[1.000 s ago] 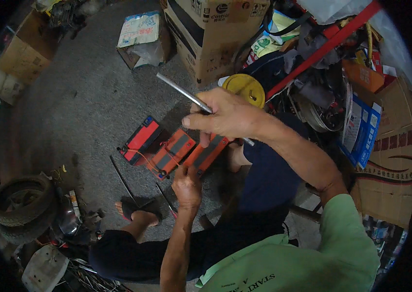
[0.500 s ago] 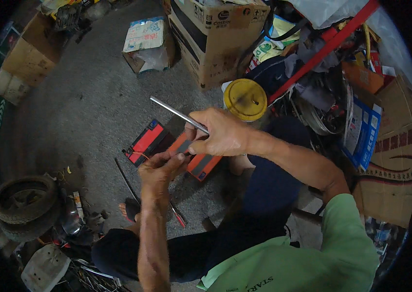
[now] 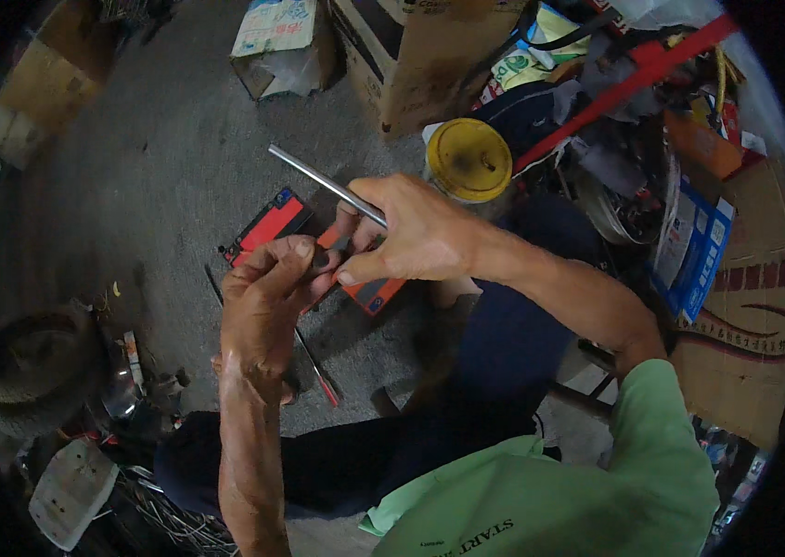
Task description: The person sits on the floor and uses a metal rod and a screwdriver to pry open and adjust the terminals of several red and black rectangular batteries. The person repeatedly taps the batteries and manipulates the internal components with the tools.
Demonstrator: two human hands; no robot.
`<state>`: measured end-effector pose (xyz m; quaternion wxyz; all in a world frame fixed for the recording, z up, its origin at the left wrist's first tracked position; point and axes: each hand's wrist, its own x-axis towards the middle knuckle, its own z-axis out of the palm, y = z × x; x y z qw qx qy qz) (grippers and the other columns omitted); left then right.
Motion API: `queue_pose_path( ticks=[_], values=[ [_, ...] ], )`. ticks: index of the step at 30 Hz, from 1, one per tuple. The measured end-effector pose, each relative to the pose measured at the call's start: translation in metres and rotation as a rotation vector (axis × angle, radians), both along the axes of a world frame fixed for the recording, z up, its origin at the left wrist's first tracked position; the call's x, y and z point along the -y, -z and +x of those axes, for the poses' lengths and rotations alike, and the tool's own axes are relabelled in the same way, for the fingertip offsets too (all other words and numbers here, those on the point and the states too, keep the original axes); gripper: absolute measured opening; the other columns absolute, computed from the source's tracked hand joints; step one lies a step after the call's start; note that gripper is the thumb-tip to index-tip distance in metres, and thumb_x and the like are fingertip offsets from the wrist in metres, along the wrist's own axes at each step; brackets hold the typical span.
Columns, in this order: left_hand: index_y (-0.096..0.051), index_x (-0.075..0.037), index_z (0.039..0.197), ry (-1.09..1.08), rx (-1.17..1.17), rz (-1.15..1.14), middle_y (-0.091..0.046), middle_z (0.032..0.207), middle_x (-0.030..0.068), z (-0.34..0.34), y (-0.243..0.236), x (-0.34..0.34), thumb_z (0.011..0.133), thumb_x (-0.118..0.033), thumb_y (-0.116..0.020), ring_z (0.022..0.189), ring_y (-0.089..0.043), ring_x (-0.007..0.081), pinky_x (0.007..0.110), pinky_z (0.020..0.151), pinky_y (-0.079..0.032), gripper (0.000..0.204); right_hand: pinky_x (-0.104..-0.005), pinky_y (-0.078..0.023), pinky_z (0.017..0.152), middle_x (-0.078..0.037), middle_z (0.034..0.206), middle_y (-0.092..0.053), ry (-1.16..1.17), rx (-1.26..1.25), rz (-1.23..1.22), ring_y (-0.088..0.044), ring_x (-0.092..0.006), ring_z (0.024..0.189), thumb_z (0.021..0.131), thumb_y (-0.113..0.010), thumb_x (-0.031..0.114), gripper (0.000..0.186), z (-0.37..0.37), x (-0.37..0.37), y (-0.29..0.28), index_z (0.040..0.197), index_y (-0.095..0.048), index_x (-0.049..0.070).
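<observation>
My right hand (image 3: 420, 232) is closed around a shiny metal rod (image 3: 316, 178), whose free end points up and left. Opposite it, my left hand (image 3: 258, 302) pinches a small dark piece (image 3: 321, 261) between thumb and fingers, too small to make out. The fingertips of both hands are close together. Beneath them on the ground lie a red and black battery-like box (image 3: 267, 227) and an orange one with a dark stripe (image 3: 374, 295), partly covered by the hands. A thin rod-shaped tool with a red end (image 3: 327, 388) lies beside my left forearm.
A yellow-lidded bucket (image 3: 469, 160) stands beyond my right hand, with a large cardboard box (image 3: 430, 79) behind it. Small tyres (image 3: 40, 371) and scrap lie at left. On the right are a wheel rim (image 3: 611, 209), a blue box (image 3: 694, 251) and a red bar (image 3: 624, 88).
My left hand has moved left and up, its fingers now pinching the small dark piece in plain sight. The metal rod has shifted slightly up and left. The whole view has tilted downward.
</observation>
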<state>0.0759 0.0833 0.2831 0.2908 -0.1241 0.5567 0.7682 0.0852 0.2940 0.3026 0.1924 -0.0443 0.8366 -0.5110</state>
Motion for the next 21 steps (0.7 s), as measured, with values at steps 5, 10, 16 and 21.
queue_pose_path(
  ticks=[5,10,16,21],
  values=[
    [-0.071,-0.001,0.092,-0.013,-0.015,-0.002,-0.071,0.082,0.0076,0.0,0.008,-0.01,0.09,-0.016,-0.076,0.075,-0.071,0.0179,0.031,0.066,-0.059,0.016,-0.0327,-0.054,0.068,-0.013,0.08,-0.071,0.102,0.013,-0.152,-0.07,-0.0176,0.075,0.071,-0.084,0.013,0.034,0.006,0.004,0.008,0.092,-0.062,-0.003],
    [-0.071,-0.002,0.091,-0.018,-0.068,-0.096,-0.071,0.081,0.0055,0.003,0.025,-0.014,0.089,-0.018,-0.077,0.07,-0.068,0.0143,0.029,0.062,-0.056,0.017,-0.0359,-0.056,0.07,-0.017,0.081,-0.071,0.094,-0.031,-0.139,-0.072,-0.0229,0.076,0.07,-0.084,0.015,0.033,0.003,0.007,0.008,0.089,-0.063,-0.002],
    [-0.071,-0.002,0.09,-0.183,-0.08,0.014,-0.071,0.082,0.0056,0.014,0.035,-0.029,0.091,-0.019,-0.076,0.069,-0.069,0.0143,0.027,0.059,-0.055,0.017,-0.0375,-0.054,0.069,-0.018,0.08,-0.07,0.057,-0.129,0.096,-0.071,-0.0267,0.075,0.078,-0.076,0.018,0.025,-0.003,0.011,0.006,0.091,-0.065,-0.001],
    [-0.068,-0.002,0.1,-0.25,-0.005,0.159,-0.072,0.088,0.009,0.031,0.046,-0.029,0.095,-0.016,-0.07,0.07,-0.071,0.0167,0.025,0.054,-0.052,0.016,-0.0376,-0.052,0.066,-0.016,0.075,-0.067,0.133,-0.019,0.148,-0.067,-0.0244,0.069,0.081,-0.071,0.014,0.019,-0.004,0.017,0.002,0.088,-0.063,-0.001]
  ],
)
